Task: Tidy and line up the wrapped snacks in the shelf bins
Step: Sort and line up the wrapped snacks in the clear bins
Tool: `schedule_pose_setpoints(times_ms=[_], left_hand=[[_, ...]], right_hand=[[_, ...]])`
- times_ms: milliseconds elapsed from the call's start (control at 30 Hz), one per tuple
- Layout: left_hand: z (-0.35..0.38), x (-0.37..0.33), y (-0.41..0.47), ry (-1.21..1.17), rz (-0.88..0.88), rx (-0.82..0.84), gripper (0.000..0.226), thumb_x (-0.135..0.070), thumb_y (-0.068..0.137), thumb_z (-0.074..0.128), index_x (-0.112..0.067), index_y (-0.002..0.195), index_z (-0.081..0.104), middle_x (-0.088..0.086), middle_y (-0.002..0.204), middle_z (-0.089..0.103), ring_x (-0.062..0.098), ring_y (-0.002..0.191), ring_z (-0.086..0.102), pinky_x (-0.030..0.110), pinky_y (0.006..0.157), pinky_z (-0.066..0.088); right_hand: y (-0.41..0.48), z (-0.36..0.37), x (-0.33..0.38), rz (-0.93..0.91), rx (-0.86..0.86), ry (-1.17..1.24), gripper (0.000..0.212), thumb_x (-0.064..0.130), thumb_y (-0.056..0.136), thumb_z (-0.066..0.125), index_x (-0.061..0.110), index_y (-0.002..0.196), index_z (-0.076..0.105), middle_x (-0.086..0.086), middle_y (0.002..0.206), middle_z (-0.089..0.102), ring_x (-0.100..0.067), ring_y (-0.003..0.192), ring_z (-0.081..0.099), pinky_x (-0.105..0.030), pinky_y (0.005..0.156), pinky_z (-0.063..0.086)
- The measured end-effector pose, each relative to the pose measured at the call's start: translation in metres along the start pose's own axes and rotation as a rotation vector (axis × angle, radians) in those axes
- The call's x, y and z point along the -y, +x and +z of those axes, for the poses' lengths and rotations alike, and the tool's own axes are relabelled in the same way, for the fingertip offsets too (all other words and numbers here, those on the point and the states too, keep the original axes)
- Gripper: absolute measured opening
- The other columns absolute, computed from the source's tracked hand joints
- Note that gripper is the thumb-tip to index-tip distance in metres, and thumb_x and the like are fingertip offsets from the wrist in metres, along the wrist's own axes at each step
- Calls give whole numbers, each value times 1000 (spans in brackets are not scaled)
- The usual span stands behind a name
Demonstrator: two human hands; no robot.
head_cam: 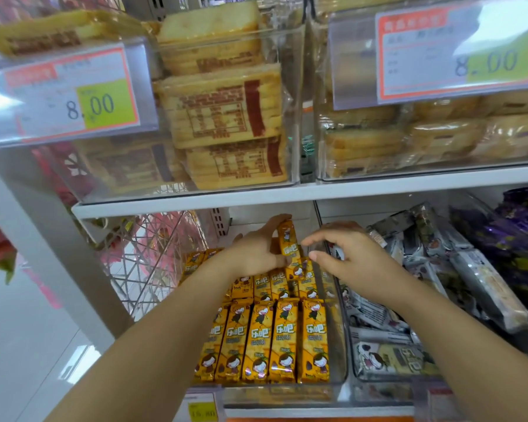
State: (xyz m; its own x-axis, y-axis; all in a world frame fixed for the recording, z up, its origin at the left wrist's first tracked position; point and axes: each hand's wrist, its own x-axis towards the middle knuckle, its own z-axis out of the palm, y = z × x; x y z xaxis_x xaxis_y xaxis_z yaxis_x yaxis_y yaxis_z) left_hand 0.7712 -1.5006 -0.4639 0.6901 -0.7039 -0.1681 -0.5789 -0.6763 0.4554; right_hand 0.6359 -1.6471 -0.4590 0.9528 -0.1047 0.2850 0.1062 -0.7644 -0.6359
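Note:
A clear plastic bin (337,354) on the lower shelf holds orange wrapped snack bars (282,339), standing side by side in rows at the front. At the back of that bin my left hand (256,254) grips one orange snack bar (288,239), held upright above the rows. Just right of it, my right hand (345,260) hovers over the bin's right wall with fingers spread and curved, holding nothing. The bars under my left hand are hidden.
Grey wrapped snacks (387,357) lie jumbled in the bin to the right, with purple packets (518,239) beyond. The upper shelf (287,193) carries clear bins of wrapped bread slices (223,114) and price tags. A wire rack (153,254) stands to the left.

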Motion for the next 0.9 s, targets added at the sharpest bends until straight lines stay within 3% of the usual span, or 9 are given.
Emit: schedule_pose_setpoints(times_ms=[100, 167, 300, 467, 567, 667, 767, 833, 900], left_hand=[[0, 8, 3, -96, -15, 55, 84, -48, 76, 66, -46, 141, 13, -4, 112, 68, 23, 105, 62, 45, 103, 41], [-1, 11, 5, -121, -23, 80, 81, -39, 84, 67, -41, 144, 13, -2, 116, 67, 20, 103, 63, 40, 98, 45], [-1, 6, 7, 34, -4, 101, 78, -39, 89, 62, -37, 148, 11, -2, 125, 60, 21, 109, 58, 36, 95, 44], [-4, 2, 10, 263, -50, 178, 79, -55, 86, 57, -40, 147, 11, 2, 144, 45, 29, 129, 42, 54, 110, 27], [5, 1, 8, 304, -63, 130, 84, -69, 83, 49, -39, 150, 7, 4, 155, 26, 31, 140, 26, 58, 113, 15], [13, -5, 5, 320, -10, 93, 86, -64, 86, 49, -34, 151, 2, 2, 159, 13, 28, 144, 18, 62, 112, -3], [18, -6, 6, 358, 12, 135, 84, -60, 88, 51, -31, 152, 5, -1, 161, -6, 26, 147, 8, 64, 110, -8], [21, -4, 4, 388, 34, 143, 83, -59, 88, 50, -30, 152, 6, -2, 161, -4, 26, 147, 6, 65, 109, -10], [22, -2, 3, 386, 43, 128, 82, -59, 89, 49, -29, 152, 6, 1, 160, 9, 25, 146, 11, 65, 108, -13]], right_hand=[[1, 0, -1, -11, -13, -8, 21, 23, 90, 59, 27, 110, 67, 20, 107, 60, 3, 106, 51, -20, 92, 39], [1, 0, 0, -12, -16, -7, 22, 22, 90, 60, 26, 110, 67, 19, 107, 61, 4, 104, 52, -17, 91, 38], [0, 1, -1, 0, -5, -2, 22, 24, 91, 58, 29, 111, 66, 20, 109, 61, 3, 105, 52, -20, 91, 40], [-1, 1, -1, 11, -10, -1, 21, 24, 91, 59, 30, 109, 66, 18, 109, 61, -1, 108, 51, -27, 94, 42], [-1, 2, -2, 12, -9, -6, 21, 25, 91, 58, 31, 110, 65, 17, 110, 61, -1, 107, 52, -29, 94, 44], [0, 2, -1, 12, -7, 5, 21, 25, 91, 58, 32, 109, 65, 16, 111, 61, -2, 107, 52, -32, 94, 45], [1, 2, -2, 10, -10, 7, 21, 24, 91, 58, 31, 108, 66, 15, 110, 62, -2, 106, 53, -34, 94, 46], [0, 3, -3, 12, -7, 3, 21, 24, 90, 58, 31, 108, 66, 14, 110, 62, -4, 107, 52, -35, 94, 45], [1, 3, -4, 4, -10, 3, 20, 25, 90, 58, 32, 107, 66, 14, 109, 62, -5, 108, 52, -36, 94, 45]])
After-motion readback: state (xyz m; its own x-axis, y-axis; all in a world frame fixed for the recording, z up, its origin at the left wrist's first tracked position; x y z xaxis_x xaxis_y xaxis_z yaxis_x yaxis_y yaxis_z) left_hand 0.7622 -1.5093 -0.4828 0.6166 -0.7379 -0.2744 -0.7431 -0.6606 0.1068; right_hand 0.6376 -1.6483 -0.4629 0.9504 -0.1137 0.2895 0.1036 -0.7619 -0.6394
